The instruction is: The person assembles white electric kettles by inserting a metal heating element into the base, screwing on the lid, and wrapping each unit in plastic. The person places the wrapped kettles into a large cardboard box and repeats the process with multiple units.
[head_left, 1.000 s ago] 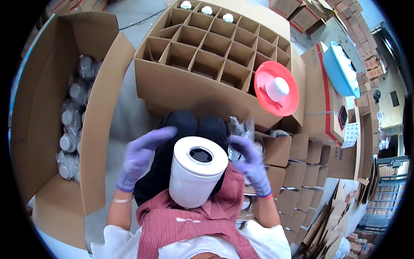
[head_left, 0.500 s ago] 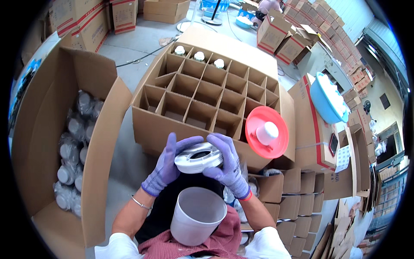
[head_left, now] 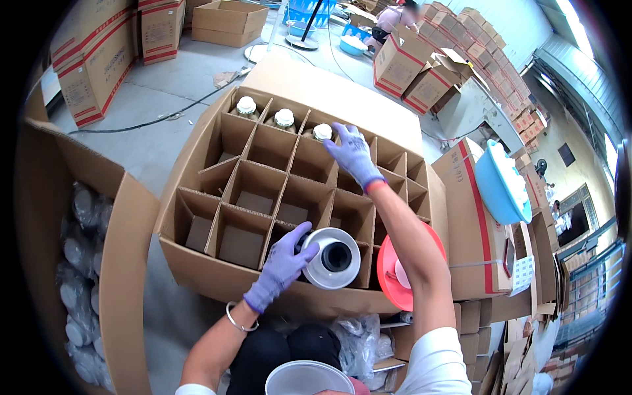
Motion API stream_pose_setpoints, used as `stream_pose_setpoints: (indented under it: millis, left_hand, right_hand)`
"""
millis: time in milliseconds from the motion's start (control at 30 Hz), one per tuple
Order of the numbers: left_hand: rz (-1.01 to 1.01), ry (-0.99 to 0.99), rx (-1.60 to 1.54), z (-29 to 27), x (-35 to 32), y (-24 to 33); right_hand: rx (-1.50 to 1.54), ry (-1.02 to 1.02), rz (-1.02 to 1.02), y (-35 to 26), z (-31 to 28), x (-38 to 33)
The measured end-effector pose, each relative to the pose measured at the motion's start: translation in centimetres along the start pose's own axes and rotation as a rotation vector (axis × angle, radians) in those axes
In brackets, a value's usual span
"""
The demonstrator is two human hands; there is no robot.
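— Both hands had moved outward from above the lap since half a second earlier, when together they held the ring lid; by this check the left hand alone had it.

— Count, near to far?

— One white tub in the lap; one red dish bearing one cup; one divided carton; three white-capped bottles in its far row, one to a cell. Wrapped bottles in the open carton at left overlapped too much for counting.

— Where was the lid in the grip?

— Right of the left hand's fingertips, above the divided carton's near edge, pinched narrowly by its left side, face tilted upward.

— And the right hand?

— Stretched over the divided carton, its forearm passing above the red dish, fingers parted beside the third bottle's cap. Whether they gripped it, I could not tell.

— Farther off?

— One blue basin stood at right; one co-worker was at the back, near brown boxes.
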State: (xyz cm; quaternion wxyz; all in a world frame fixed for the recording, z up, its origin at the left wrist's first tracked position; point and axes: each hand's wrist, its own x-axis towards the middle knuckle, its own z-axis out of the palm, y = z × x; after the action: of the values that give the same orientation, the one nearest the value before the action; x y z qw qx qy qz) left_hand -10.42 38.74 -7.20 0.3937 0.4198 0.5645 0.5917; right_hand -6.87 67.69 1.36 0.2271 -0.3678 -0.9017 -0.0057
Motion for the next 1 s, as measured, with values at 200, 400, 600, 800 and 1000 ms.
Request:
stream_pose_setpoints:
  millis: [200,400,600,800,1000]
  left_hand:
    - [0.294,0.251,0.230,-0.1,-0.7,2.2]
    - [0.477,0.253,0.183,-0.8,-1.4,2.3]
    - [0.303,0.251,-0.202,-0.3,-1.3,1.9]
    - [0.188,-0.331,-0.990,-1.9,-7.3,9.2]
    - [0.273,-0.160,-0.398,-3.1,-14.6,12.8]
  right_hand:
    - [-0.174,-0.354,0.253,0.5,7.6,6.9]
    - [-0.021,-0.246,0.312,-0.6,2.8,6.3]
    - [0.144,0.350,-0.360,-4.2,-15.2,-3.0]
    - [0.723,0.177,-0.209,-10.3,-23.4,-24.1]
    - [0.829,0.275,-0.200,-14.5,-23.0,-38.8]
